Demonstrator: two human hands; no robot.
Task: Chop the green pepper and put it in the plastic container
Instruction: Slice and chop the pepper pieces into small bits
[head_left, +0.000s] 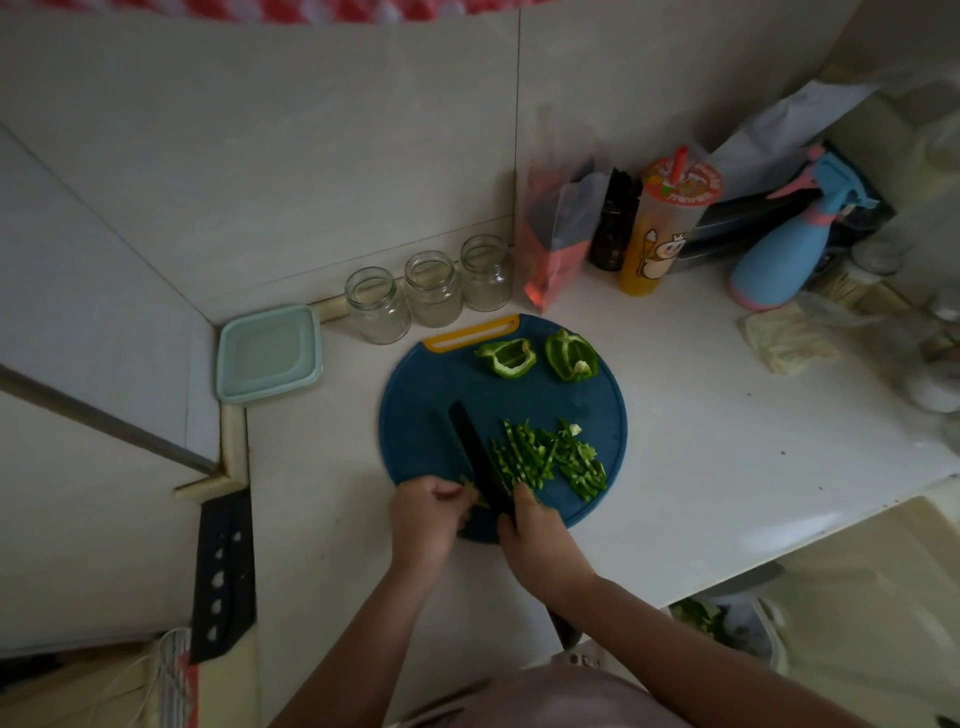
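A round blue cutting board lies on the white counter. A pile of chopped green pepper strips sits on its near right part. Two uncut pepper pieces lie at its far side. My right hand grips a black knife, whose blade points away across the board, just left of the strips. My left hand pinches a small pepper piece against the board, right beside the blade. The plastic container, pale green with its lid on, stands at the far left.
Three empty glass jars line the wall behind the board. A plastic bag, a dark bottle, an orange drink cup and a blue spray bottle crowd the back right. A black cleaver rests at the left.
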